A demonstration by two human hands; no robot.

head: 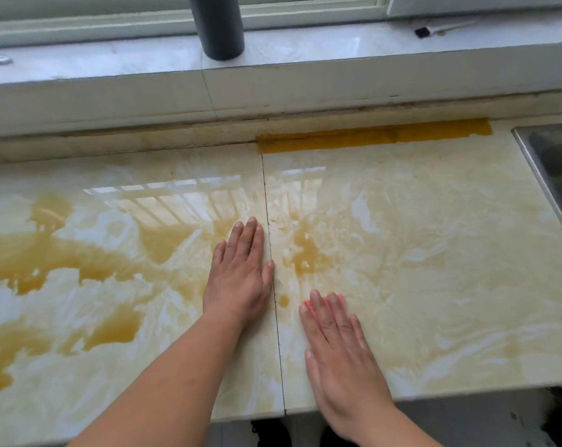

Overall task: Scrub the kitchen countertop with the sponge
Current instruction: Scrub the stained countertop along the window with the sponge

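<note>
The glossy cream marble countertop (441, 253) carries yellow-brown liquid stains (111, 329), mostly on its left half, with smaller ones near the tile seam (305, 253). My left hand (240, 275) lies flat on the counter just left of the seam, palm down and holding nothing. My right hand (341, 356) lies flat right of the seam near the front edge. It presses on a pink sponge (306, 307), of which only a thin edge shows at the fingertips. The rest of the sponge is hidden under the hand.
A dark yellow strip (370, 137) runs along the back edge of the counter. A steel sink (554, 162) borders the counter on the right. On the window sill behind stand a dark cylinder (220, 30) and a small brush (423, 32). The counter's front edge drops to the floor below.
</note>
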